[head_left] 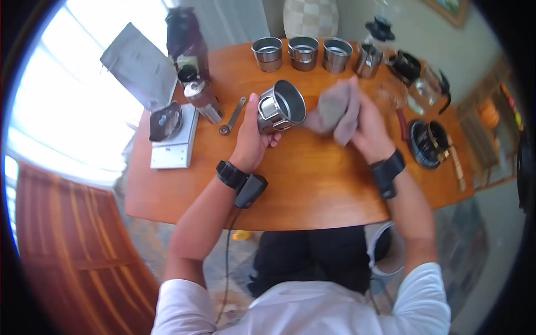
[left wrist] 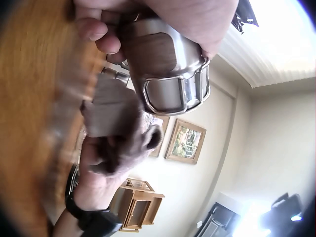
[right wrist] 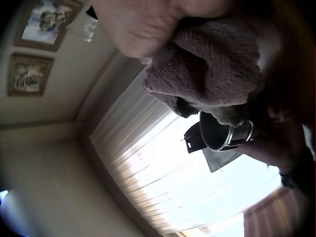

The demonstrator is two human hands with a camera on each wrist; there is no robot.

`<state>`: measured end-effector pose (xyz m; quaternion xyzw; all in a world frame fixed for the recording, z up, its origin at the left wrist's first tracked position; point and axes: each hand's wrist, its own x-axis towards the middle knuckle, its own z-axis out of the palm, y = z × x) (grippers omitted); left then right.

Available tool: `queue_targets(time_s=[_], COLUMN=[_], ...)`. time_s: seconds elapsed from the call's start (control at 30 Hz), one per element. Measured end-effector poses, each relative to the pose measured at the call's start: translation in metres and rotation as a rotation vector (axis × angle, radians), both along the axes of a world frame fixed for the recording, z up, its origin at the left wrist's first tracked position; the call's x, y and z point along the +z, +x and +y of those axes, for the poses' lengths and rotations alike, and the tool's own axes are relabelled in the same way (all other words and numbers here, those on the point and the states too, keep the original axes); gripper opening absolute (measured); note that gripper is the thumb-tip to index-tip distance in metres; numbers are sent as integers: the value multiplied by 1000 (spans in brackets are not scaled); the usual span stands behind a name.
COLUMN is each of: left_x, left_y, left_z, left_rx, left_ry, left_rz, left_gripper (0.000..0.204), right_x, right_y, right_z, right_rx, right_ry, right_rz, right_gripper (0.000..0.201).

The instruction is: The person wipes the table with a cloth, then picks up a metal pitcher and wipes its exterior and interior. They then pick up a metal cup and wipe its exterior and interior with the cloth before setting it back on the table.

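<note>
My left hand (head_left: 249,139) grips a steel cup (head_left: 283,104) with folding wire handles, held above the table and tilted with its mouth up and to the right. In the left wrist view the cup's handle (left wrist: 165,96) shows, with fingers curled round its wall. A greyish-mauve cloth (head_left: 347,114) is bunched in my right hand (head_left: 371,131), just right of the cup and blurred in the head view. The right wrist view shows the cloth (right wrist: 207,69) hanging under the palm, overlapping the cup's rim (right wrist: 216,131).
Several steel cups (head_left: 304,53) line the wooden table's (head_left: 268,184) back edge. A scale (head_left: 171,153) with a dark dish, a hand grinder (head_left: 204,101) and a measuring spoon (head_left: 233,116) lie left. Glass carafes (head_left: 430,89) and a black round stand (head_left: 424,145) are right.
</note>
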<state>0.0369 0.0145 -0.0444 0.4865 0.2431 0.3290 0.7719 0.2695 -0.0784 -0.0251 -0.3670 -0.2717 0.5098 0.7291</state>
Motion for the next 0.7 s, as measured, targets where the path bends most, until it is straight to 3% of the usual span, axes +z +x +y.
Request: queue_targets(time_s=[0.03,0.07,0.17,0.23,0.27,0.33,0.37,0.43,0.57,0.63,0.67,0.7], left_x=[2,2,-3,-5,-6,-9,-9,-10,-16,-17,-16,-14], left_y=[3,2,3,4,3,7,5,3,-1,1,1,0], left_z=[-3,-3,-4,-4,-5,-7,-8,-12,-6,-7,-8,-9], left_rx=[15,-15,-42,-60,-57,-4,-10,35,-24,24,81,78], left_ry=[27,37,61,67,67,73,52,90,305,367,426,428], left_rz=[5,50,7,28,29,7,26,91,170,187,205,207], left_gripper=[62,62,62,61,61,67,66,61,58,56,55,55], right_x=[0,5,12,11,6,-3,-5,-6,-15,-11,-16,-26], right_y=[4,2,-12,-29,-33,-38,-41,-45,-51,-51,-50,-50], right_z=[-5,-11,-16,-19,-21,-18,-22,-30,-28,-28,-27,-25], right_rx=[93,63,93,74,63,-71,-88,63,29,356,353,386], right_ry=[106,122,265,326,329,601,609,446,370,119,118,189], right_rz=[268,311,184,-189,-180,-1186,-1177,-1506,-1661,-1377,-1374,-1194], right_gripper=[35,35,40,46,46,48,48,51,47,47,47,45])
